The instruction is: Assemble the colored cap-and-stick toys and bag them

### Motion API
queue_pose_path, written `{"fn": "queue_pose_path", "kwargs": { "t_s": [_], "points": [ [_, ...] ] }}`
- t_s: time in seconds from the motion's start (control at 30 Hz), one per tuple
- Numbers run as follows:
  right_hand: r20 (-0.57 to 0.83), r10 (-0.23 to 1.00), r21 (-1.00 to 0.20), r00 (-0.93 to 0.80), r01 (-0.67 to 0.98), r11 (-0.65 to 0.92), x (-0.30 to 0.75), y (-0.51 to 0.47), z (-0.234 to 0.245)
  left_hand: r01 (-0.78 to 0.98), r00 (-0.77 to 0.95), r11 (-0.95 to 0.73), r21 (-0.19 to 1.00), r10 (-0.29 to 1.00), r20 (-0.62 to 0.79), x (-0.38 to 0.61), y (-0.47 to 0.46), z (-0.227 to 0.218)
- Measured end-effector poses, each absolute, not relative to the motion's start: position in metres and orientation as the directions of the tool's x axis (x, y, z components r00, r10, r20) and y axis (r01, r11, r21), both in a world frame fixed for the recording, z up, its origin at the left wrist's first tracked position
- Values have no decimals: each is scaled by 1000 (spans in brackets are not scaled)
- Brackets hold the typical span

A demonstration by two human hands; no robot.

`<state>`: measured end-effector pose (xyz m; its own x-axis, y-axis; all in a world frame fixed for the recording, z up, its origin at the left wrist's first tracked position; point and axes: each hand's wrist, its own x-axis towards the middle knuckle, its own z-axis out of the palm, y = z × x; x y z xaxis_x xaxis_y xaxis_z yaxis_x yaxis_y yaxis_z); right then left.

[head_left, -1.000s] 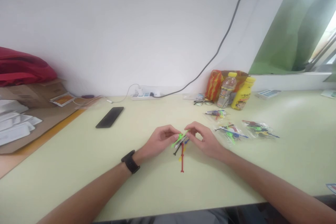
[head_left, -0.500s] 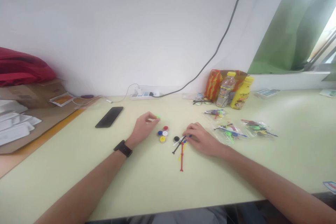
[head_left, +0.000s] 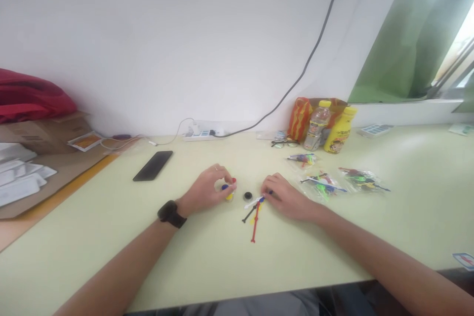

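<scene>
My left hand (head_left: 207, 190), with a black watch on the wrist, curls its fingers over a small cluster of coloured round caps (head_left: 228, 190) on the pale yellow desk (head_left: 207, 261); red, blue and yellow ones show at its fingertips. A black cap (head_left: 248, 195) lies just to the right of them. My right hand (head_left: 287, 196) rests on the desk with its fingertips pressed on the top ends of several thin coloured plastic sticks (head_left: 255, 215), red, yellow, black and white, which fan out toward me.
Three clear bags of coloured pieces (head_left: 322, 183) lie right of my hands. Behind them stand two bottles (head_left: 329, 127), an orange bag and glasses. A black phone (head_left: 153, 165) lies at left, a power strip (head_left: 202, 133) at the wall, boxes and papers at far left.
My left hand left the sticks, carried a green piece up and left, then came back down over the coloured caps. My right hand lowered onto the sticks and stayed there.
</scene>
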<state>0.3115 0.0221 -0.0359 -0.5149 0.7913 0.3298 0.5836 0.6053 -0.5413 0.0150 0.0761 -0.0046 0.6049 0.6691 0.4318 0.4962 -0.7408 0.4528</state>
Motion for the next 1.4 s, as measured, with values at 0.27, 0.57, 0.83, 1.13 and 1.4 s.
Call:
{"fn": "queue_pose_path", "kwargs": {
  "t_s": [0.27,0.57,0.83,1.13,1.4],
  "points": [
    [293,779,-546,-554,572,612,312,21,-32,495,685,-765,411,635,358,18,68,-8],
    [372,767,-572,-523,522,633,309,14,-25,484,620,-742,464,665,416,25,67,-13],
    [363,813,-732,-456,401,551,298,2,-23,356,506,-678,643,719,477,41,56,-16],
    [335,816,-739,-471,405,538,288,-4,-27,280,577,-624,730,717,391,53,39,-12],
    [358,822,-715,-442,437,546,288,-1,-29,295,611,-675,676,678,409,57,31,-10]
  ]
}}
